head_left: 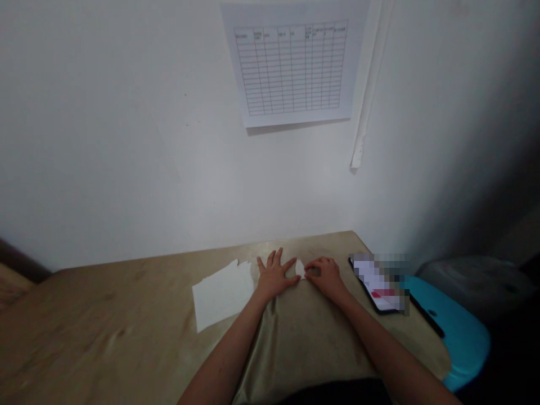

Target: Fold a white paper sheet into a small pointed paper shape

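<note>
My left hand (273,277) lies flat on the brown cloth with its fingers spread. Its thumb reaches the left edge of a small torn piece of white paper (300,270). At that piece's right edge is my right hand (328,277), its thumb and forefinger curled together on the paper. A larger white sheet of paper (221,295) with a ragged top edge rests just left of my left hand, which covers part of its right side.
A brown cloth (126,315) covers the table against a white wall. A phone (377,284) lies to the right, near a dark pen-like stick (427,316). Beyond the table's right edge stands a blue stool-like seat (468,337). A printed table sheet (295,73) hangs on the wall.
</note>
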Demonstrator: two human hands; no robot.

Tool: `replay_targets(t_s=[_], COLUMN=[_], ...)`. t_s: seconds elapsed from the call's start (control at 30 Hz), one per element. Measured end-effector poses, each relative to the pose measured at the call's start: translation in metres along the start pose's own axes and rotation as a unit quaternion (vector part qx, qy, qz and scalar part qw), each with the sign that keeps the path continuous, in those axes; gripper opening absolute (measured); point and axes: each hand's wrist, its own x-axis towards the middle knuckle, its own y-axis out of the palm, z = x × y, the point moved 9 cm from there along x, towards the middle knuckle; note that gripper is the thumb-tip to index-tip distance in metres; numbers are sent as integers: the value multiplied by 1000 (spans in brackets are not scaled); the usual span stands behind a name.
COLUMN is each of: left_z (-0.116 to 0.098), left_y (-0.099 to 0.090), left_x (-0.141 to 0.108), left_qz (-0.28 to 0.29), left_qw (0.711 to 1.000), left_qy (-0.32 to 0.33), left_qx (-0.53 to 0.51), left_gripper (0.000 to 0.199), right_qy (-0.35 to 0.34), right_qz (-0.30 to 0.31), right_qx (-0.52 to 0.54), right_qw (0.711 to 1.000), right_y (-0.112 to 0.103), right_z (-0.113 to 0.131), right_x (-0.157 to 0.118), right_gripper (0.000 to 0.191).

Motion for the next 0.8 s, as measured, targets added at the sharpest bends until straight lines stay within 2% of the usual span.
replay_targets(t_s=[0.23, 0.5, 0.8], left_z=[4, 3, -1], left_y=[3, -2, -12], left_x=[1, -1, -3], left_qz=[-21, -27, -91], left_qw=[1000, 998, 988], left_qy=[12, 9, 34], left_qx=[-19, -59, -117], left_gripper=[67, 54, 47], right_qy=[-6, -22, -49], right_qz=[0, 19, 4], right_qx=[-2, -21, 2], right_qw=[1000, 999, 999], right_y=[3, 9, 7], right_z=[-1, -1, 4], right_x=[0, 1, 2], right_gripper=[36, 34, 37])
